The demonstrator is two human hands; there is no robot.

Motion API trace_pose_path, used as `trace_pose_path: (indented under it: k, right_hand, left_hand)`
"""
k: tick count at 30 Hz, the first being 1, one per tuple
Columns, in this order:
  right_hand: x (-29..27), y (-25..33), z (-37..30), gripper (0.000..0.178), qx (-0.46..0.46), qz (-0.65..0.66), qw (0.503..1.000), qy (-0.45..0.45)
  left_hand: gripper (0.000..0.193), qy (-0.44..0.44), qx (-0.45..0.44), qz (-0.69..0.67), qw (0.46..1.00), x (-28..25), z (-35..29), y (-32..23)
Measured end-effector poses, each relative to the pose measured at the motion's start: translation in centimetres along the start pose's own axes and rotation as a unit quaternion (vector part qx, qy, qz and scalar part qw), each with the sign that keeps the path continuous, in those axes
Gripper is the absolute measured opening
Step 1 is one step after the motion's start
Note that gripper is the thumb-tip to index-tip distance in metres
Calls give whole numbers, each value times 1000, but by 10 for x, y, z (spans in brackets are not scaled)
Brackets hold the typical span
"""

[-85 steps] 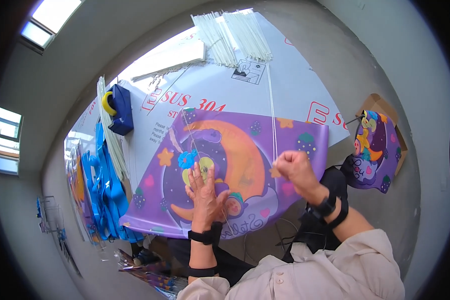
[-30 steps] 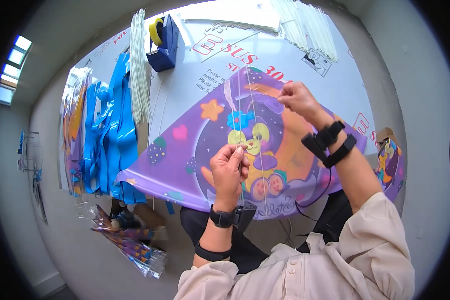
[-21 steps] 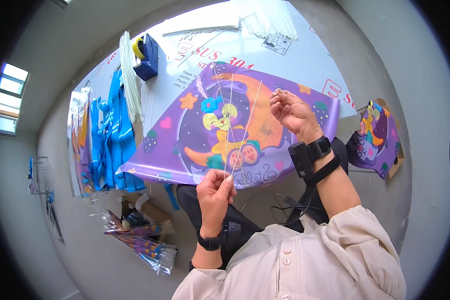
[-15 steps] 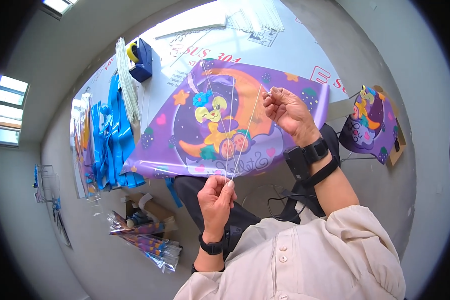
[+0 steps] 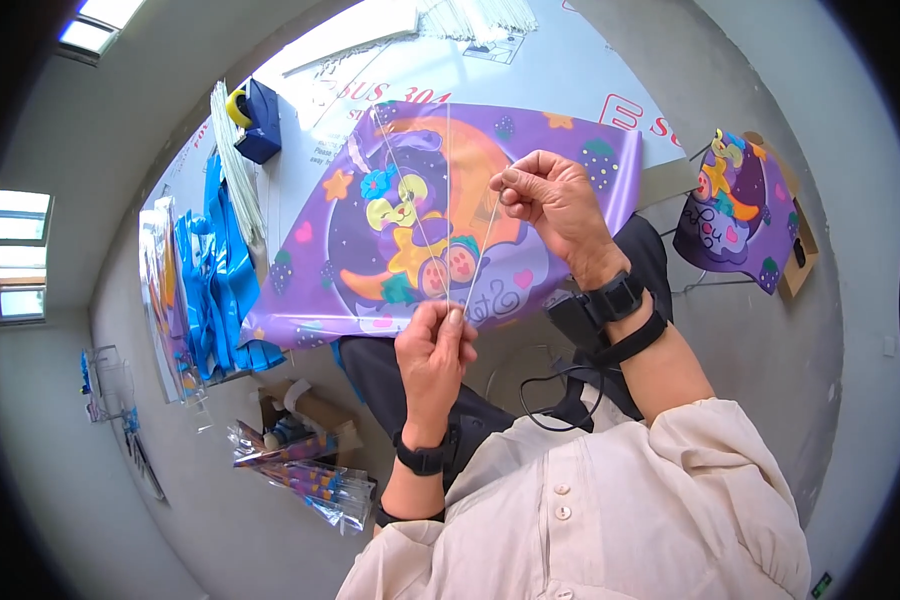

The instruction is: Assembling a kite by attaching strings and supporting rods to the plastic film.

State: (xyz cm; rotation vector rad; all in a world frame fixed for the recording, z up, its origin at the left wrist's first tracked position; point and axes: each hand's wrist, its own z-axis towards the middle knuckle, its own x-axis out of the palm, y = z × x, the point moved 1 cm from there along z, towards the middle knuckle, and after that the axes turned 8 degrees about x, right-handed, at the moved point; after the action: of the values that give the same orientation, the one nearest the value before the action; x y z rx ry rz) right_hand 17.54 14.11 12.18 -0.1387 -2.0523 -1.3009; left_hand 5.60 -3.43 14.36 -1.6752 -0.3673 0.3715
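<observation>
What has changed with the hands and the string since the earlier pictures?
The left hand drew back toward the body, off the purple kite, pulling the thin string taut. The right hand kept pinching the string above the kite. The kite stayed on the table.

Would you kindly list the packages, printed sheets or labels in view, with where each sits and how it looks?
Table sheet: pale grey-white, large red print, under the purple kite.
Paper label: small, white with dark print, far end, below the white rods.
Cardboard box: brown, open, on the floor at left.
Clear wrapped packs: long, colourful, floor beside the box.
</observation>
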Motion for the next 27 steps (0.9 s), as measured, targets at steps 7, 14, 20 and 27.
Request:
trace_pose_path:
  k: [7, 14, 20, 27]
  right_hand:
    - [22, -12, -26, 8, 49, 93, 994, 0]
    - [-3, -11, -27, 8, 99, 216, 971, 12]
    - [15, -5, -36, 11, 105, 210, 970, -62]
    - [21, -5, -40, 13, 82, 76, 992, -60]
  left_hand:
    - [11, 6, 85, 9, 996, 30, 52, -24]
    - [7, -10, 130, 70, 989, 29, 37, -38]
    - [7, -29, 186, 113, 976, 27, 37, -24]
    - [7, -36, 207, 141, 967, 25, 43, -26]
